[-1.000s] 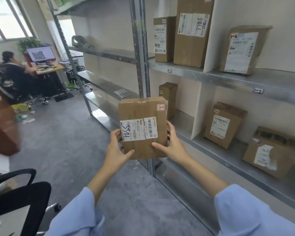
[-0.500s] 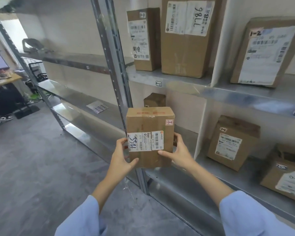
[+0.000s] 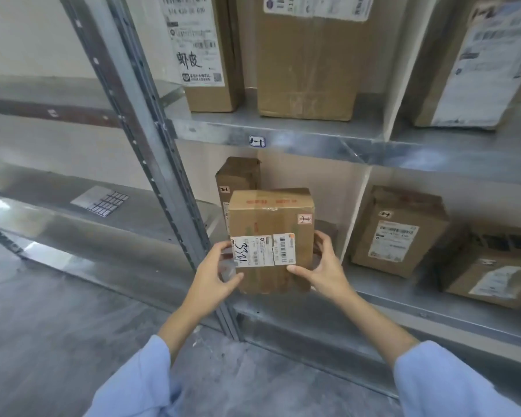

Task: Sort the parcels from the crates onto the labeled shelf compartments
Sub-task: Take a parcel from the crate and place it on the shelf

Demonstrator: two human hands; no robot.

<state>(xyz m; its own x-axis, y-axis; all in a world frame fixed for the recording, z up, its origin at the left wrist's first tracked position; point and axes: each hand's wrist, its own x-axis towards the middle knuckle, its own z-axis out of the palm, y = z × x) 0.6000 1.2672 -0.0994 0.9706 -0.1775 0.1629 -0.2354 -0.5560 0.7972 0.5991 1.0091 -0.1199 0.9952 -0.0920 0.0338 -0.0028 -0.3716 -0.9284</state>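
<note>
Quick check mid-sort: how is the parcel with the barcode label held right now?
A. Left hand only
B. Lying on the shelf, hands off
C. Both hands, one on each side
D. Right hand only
C: the left hand grips the parcel at its left edge, and the right hand grips it at its right edge.

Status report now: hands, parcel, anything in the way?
Holding: left hand and right hand grip the parcel at its sides. Upright, before the lower shelf. Another box stands behind it.
</note>
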